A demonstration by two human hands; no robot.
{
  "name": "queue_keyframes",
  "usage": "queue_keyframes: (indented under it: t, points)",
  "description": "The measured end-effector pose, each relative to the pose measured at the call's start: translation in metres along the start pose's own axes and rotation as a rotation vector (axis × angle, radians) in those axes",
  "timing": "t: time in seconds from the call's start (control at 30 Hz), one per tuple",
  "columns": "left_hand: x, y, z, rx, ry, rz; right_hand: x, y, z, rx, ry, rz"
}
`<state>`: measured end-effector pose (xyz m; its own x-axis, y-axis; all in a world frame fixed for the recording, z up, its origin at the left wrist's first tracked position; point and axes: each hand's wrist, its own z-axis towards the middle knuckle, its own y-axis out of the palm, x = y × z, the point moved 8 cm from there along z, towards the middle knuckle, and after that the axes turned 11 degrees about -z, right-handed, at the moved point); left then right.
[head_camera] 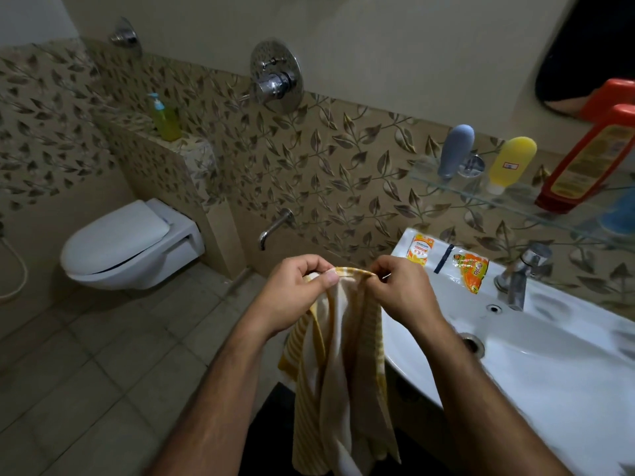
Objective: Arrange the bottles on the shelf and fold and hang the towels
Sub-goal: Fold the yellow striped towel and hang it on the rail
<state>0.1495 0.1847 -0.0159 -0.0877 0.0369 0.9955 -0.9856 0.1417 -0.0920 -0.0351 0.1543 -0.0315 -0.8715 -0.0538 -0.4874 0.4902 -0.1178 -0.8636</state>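
Both hands pinch the towel's (338, 365) top edge – left hand (299, 293) and right hand (398, 290) close together, fingers curled on the hem; long axis hangs straight down beside the sink (549, 372) – hands equally near, bottles on glass shelf (446, 185) well apart

Yellow stripes and leaf-print tile under my camera.

I see a towel (338, 365) striped in mustard yellow and white. The wall tiles (347, 166) are beige with a grey-brown leaf-and-vine print; the floor tiles (86, 365) are plain grey-beige. The toilet (127, 245) and the washbasin (549, 372) are white. On the glass shelf (457, 187) I make out a grey-blue bottle (455, 151), a yellow bottle (510, 163) with a white cap, and a red bottle (587, 163) with a yellow label. A green soap dispenser (166, 120) has a blue pump. Two sachets (446, 261) on the basin are orange and yellow.
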Motion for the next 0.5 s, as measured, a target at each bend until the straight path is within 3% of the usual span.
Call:
queue_keyframes:
  t: [0.2, 0.33, 0.5]
  points:
    - [0.014, -0.012, 0.004, 0.003, -0.007, 0.046, 0.036, -0.007, -0.003, 0.101, 0.18, 0.046]
    - [0.004, -0.033, 0.007, 0.112, -0.07, 0.037, 0.035, -0.001, -0.003, -0.068, 0.194, 0.392]
    - [-0.019, -0.061, 0.01, 0.248, -0.157, 0.096, 0.014, 0.006, -0.016, -0.325, 0.084, 0.783]
